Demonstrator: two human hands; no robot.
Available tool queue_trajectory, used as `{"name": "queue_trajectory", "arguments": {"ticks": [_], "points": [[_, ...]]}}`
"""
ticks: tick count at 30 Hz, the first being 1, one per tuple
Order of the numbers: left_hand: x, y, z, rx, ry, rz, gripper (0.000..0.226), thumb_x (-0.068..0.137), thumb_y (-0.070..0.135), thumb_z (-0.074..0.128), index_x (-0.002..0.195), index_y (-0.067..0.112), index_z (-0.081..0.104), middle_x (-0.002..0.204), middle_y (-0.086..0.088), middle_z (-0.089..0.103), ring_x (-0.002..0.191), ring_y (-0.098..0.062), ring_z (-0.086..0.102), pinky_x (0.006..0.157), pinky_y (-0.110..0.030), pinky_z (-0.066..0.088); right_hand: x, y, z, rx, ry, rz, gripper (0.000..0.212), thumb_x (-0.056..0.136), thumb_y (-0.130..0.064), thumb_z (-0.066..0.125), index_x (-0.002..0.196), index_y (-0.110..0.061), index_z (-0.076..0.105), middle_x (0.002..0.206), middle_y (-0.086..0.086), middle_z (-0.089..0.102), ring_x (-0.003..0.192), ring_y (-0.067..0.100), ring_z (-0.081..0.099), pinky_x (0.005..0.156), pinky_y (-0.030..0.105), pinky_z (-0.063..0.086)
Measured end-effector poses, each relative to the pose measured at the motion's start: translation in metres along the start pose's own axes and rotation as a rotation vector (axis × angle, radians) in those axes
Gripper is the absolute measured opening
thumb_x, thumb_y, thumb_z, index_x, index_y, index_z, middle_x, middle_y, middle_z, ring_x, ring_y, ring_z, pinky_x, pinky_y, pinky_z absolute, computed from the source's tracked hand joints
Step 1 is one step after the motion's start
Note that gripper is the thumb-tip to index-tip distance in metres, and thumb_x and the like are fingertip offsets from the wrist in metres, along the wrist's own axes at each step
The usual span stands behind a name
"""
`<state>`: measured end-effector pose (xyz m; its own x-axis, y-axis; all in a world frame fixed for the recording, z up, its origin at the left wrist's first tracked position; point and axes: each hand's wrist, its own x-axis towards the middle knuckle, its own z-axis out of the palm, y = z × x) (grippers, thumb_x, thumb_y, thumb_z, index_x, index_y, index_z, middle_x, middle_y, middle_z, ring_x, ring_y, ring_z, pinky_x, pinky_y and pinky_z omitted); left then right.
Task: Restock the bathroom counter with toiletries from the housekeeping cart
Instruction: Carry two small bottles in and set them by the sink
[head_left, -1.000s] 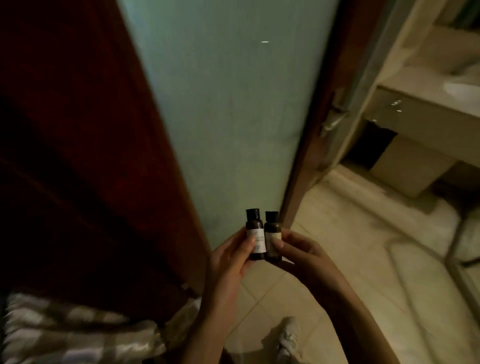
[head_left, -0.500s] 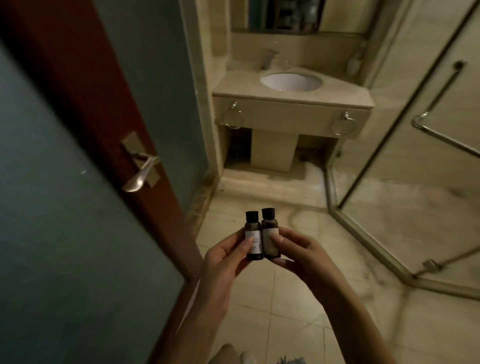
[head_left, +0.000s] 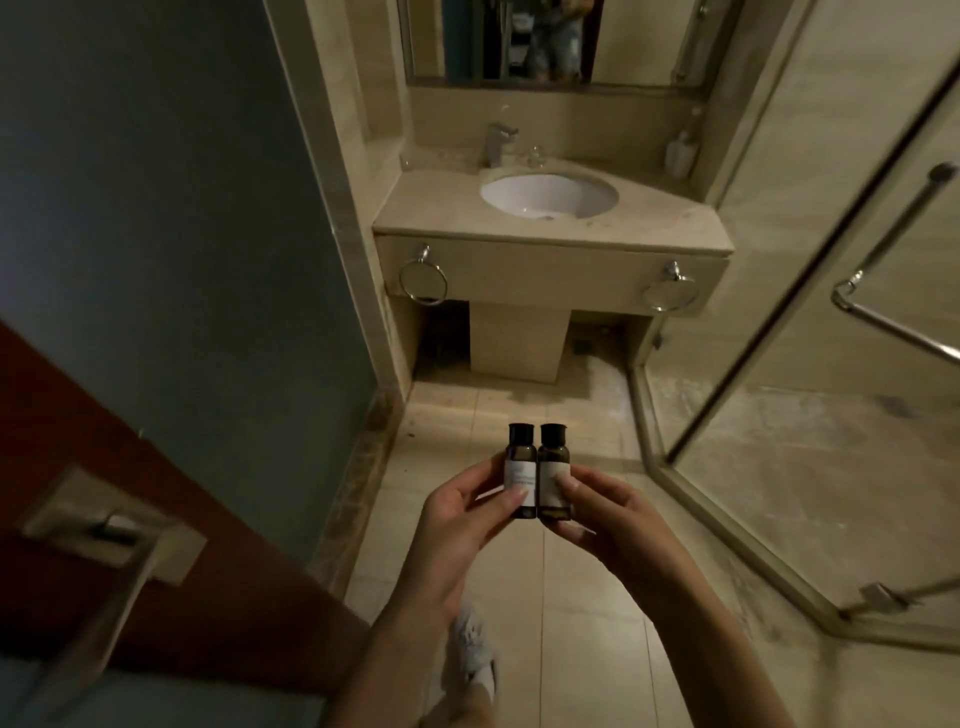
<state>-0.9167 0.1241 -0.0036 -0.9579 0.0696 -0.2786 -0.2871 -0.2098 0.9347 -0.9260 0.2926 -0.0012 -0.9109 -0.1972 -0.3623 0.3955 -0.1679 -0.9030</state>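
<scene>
The left grip (head_left: 462, 525) pinches the left bottle (head_left: 521, 462), right grip (head_left: 615, 525) the right bottle (head_left: 554, 462), both upright, touching, counter (head_left: 670, 228) well ahead. Light fingertip holds: a stumble on these tiles (head_left: 587, 597) could drop them.

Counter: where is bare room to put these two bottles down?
Widest bare patch on the counter: right of the basin, to the slanted edge. A narrower one lies between basin and left wall. The back is crowded: faucet, glass, white dispenser.
</scene>
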Motion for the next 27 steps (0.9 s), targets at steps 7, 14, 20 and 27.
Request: {"name": "queue_trajectory", "arguments": {"ticks": [7,14,20,27], "points": [[0.139,0.061,-0.006,-0.018,0.018,0.042,0.032,0.083,0.012,0.067,0.111,0.028,0.064,0.110,0.004,0.071,0.106,-0.012,0.065,0.091,-0.029,0.052,0.129,-0.083,0.002,-0.071,0.016,-0.058,0.043,0.076,-0.031,0.065,0.115,-0.014,0.065,0.107,0.005,0.072,0.100,0.019,0.069,0.082,0.028,0.054],[0.232,0.087,-0.014,0.016,0.031,-0.001,0.034,0.084,0.012,0.067,0.113,0.028,0.063,0.110,0.005,0.070,0.104,-0.009,0.066,0.087,-0.025,0.053,0.219,-0.109,-0.007,-0.022,0.035,-0.002,0.042,0.076,-0.030,0.066,0.115,-0.015,0.066,0.106,0.006,0.071,0.100,0.021,0.068,0.083,0.029,0.055],[0.327,0.102,-0.021,0.035,0.106,-0.041,0.034,0.084,0.010,0.068,0.113,0.028,0.063,0.107,0.005,0.071,0.101,-0.010,0.067,0.087,-0.028,0.054,0.318,-0.131,-0.019,0.013,0.006,0.031,0.039,0.077,-0.029,0.065,0.112,-0.014,0.067,0.106,0.007,0.072,0.099,0.020,0.068,0.086,0.030,0.055],[0.480,0.143,-0.012,0.068,0.143,-0.004,0.039,0.082,0.013,0.069,0.120,0.021,0.062,0.112,-0.001,0.070,0.107,-0.017,0.065,0.097,-0.041,0.051,0.466,-0.196,-0.046,0.042,-0.053,-0.012,0.036,0.080,-0.023,0.064,0.112,-0.008,0.068,0.106,0.012,0.072,0.097,0.022,0.068,0.081,0.025,0.055]]}}
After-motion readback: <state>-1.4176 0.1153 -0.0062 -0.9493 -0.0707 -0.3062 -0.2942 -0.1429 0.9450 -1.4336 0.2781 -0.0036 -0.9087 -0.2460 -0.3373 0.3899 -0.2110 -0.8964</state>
